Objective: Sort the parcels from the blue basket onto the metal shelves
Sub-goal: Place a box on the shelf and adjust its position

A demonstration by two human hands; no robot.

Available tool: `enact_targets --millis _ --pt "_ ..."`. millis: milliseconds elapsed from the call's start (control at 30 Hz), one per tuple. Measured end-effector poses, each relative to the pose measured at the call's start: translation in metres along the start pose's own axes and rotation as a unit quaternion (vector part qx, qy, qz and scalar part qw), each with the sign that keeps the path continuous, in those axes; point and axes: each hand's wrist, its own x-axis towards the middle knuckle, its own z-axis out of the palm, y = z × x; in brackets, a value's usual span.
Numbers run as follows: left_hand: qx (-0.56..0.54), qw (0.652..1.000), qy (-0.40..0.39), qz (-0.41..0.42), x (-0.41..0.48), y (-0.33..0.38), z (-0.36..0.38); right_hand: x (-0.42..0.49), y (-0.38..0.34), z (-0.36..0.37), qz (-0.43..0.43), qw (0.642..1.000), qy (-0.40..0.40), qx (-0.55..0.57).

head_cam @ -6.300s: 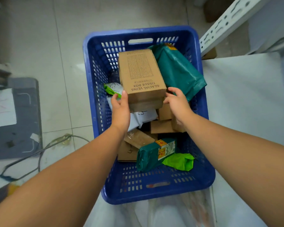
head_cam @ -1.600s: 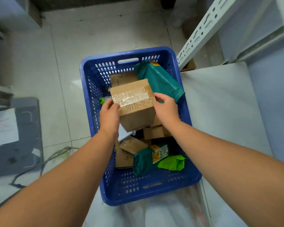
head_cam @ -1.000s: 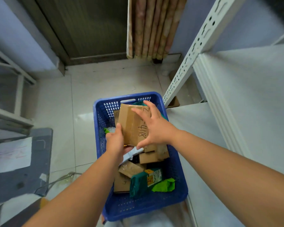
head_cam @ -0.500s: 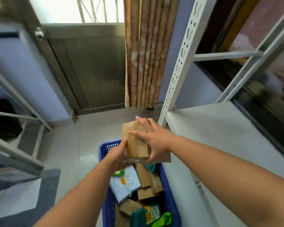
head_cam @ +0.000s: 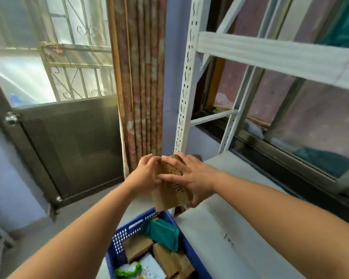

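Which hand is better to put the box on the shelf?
Probably the right hand: it holds the cardboard box on the metal shelf side; the left hand is farther away.

Single head-worn wide view, facing forward-down; blue basket (head_cam: 119, 239) bottom edge, metal shelves (head_cam: 270, 55) right.

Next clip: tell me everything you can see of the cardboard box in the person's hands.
Brown cardboard box, black handwriting on its facing side, partly covered. It is tilted, held in the air over the far end of the blue basket, beside the white metal shelf. The left hand grips its upper left edge; the right hand spreads across its face and wraps its right side.
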Motion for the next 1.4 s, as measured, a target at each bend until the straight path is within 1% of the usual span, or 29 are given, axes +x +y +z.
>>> enact_targets --millis 100,167,233,300,400,467,500,533,567,633,667,700,767,867,900,933,967,1067,1133,1233,1400 --pt "-0.111 0.993 -0.019 0.019 -0.003 0.021 -0.020 -0.018 -0.008 -0.034 0.039 0.999 0.026 0.023" --pt "-0.192 0.980 -0.024 0.039 -0.004 0.037 -0.031 -0.030 -0.012 -0.056 0.066 0.996 0.046 0.047" --pt "-0.253 0.965 -0.043 0.060 -0.006 0.056 -0.039 -0.047 -0.013 -0.076 0.091 0.993 0.044 0.064" --pt "-0.267 0.959 -0.061 0.073 -0.008 0.078 -0.044 -0.070 -0.012 -0.091 0.121 0.989 0.045 0.074" --pt "-0.259 0.960 -0.060 0.086 -0.008 0.110 -0.049 -0.108 -0.009 -0.104 0.167 0.983 0.056 0.044" --pt "-0.247 0.963 -0.070 0.088 -0.009 0.128 -0.052 -0.132 -0.007 -0.109 0.225 0.972 0.055 0.041" --pt "-0.243 0.963 -0.074 0.094 -0.010 0.135 -0.054 -0.142 -0.005 -0.111 0.267 0.960 0.062 0.063" --pt "-0.241 0.963 -0.076 0.096 -0.009 0.140 -0.055 -0.152 -0.003 -0.113 0.317 0.940 0.076 0.101" --pt "-0.243 0.962 -0.075 0.095 -0.009 0.145 -0.055 -0.161 -0.001 -0.115 0.369 0.911 0.095 0.159" --pt "-0.262 0.959 -0.077 0.080 -0.008 0.150 -0.055 -0.176 0.003 -0.118 0.448 0.824 0.147 0.314" --pt "-0.273 0.956 -0.081 0.072 -0.009 0.152 -0.056 -0.181 0.004 -0.117 0.460 0.780 0.175 0.386" --pt "-0.282 0.953 -0.086 0.068 -0.012 0.154 -0.057 -0.185 0.003 -0.115 0.465 0.749 0.192 0.431" --pt "-0.303 0.946 -0.095 0.060 -0.014 0.158 -0.058 -0.183 -0.002 -0.114 0.483 0.699 0.216 0.482" --pt "-0.348 0.932 -0.096 0.043 -0.022 0.163 -0.064 -0.173 -0.006 -0.121 0.529 0.587 0.285 0.543" --pt "-0.361 0.926 -0.102 0.042 -0.024 0.165 -0.066 -0.169 -0.006 -0.126 0.536 0.561 0.302 0.554" --pt "-0.378 0.918 -0.112 0.042 -0.026 0.168 -0.068 -0.164 -0.007 -0.130 0.537 0.544 0.309 0.566" --pt "-0.393 0.911 -0.112 0.046 -0.029 0.171 -0.071 -0.161 -0.008 -0.134 0.535 0.535 0.308 0.577" --pt "-0.435 0.897 -0.045 0.064 -0.036 0.181 -0.086 -0.145 -0.013 -0.148 0.511 0.507 0.330 0.610" --pt "-0.463 0.883 -0.011 0.075 -0.040 0.187 -0.102 -0.134 -0.014 -0.159 0.462 0.495 0.348 0.648" --pt "-0.478 0.871 0.022 0.111 -0.045 0.188 -0.126 -0.124 -0.016 -0.179 0.399 0.479 0.374 0.687" --pt "-0.456 0.861 0.089 0.207 -0.062 0.193 -0.162 -0.113 -0.014 -0.207 0.273 0.472 0.456 0.703"
